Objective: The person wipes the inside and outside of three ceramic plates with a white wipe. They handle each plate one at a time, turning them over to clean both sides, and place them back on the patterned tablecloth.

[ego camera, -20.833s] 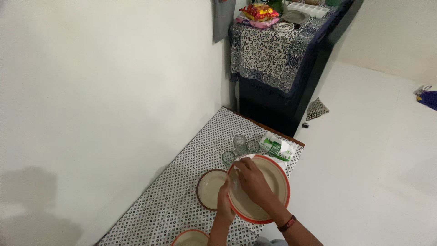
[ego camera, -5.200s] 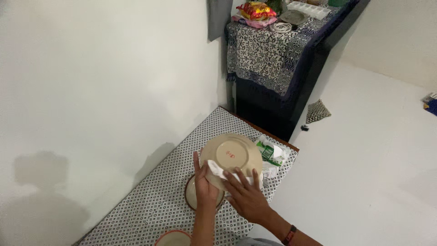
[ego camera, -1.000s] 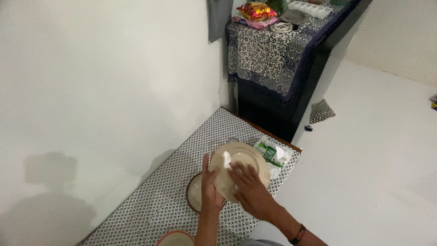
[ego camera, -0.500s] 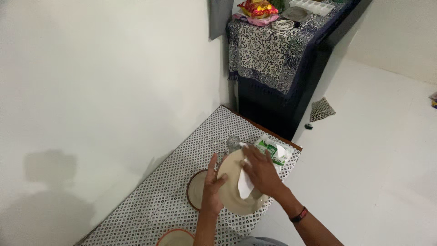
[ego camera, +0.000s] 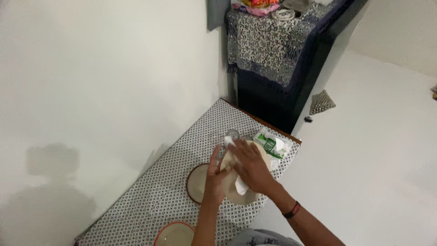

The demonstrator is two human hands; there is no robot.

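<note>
Head view, lower centre of frame. The person holds a cream plate [ego camera: 248,193] tilted up on edge above the patterned table [ego camera: 159,200]. The left hand [ego camera: 215,175] grips the plate's left rim, fingers curled round the edge with the thumb on the near face. The right hand [ego camera: 250,167] lies flat across the plate's face, fingers slightly spread and pressing a white tissue [ego camera: 240,186] against it; one corner of the tissue hangs below the palm. A dark band sits on the right wrist [ego camera: 292,210].

Handling, as judged: the plate looks stiff and glazed, probably ceramic, so fairly weighty for its size, smooth enough to slip, and breakable if dropped onto the table or floor. The rim is the sound place to take hold, fingers behind and thumb in front, as the left hand does now. The tissue is thin and soft, and would bunch or tear under a hard rub.

Around it: a second plate with a brown rim [ego camera: 196,183] lies flat on the table just left of the hands, partly hidden by the left forearm. A third plate [ego camera: 174,234], red-rimmed, sits at the bottom edge. Just above the hands stand small drinking glasses [ego camera: 232,135], beside a green-and-white tissue pack [ego camera: 271,146]. A dark cabinet draped in patterned cloth [ego camera: 273,41] fills the upper centre.
</note>
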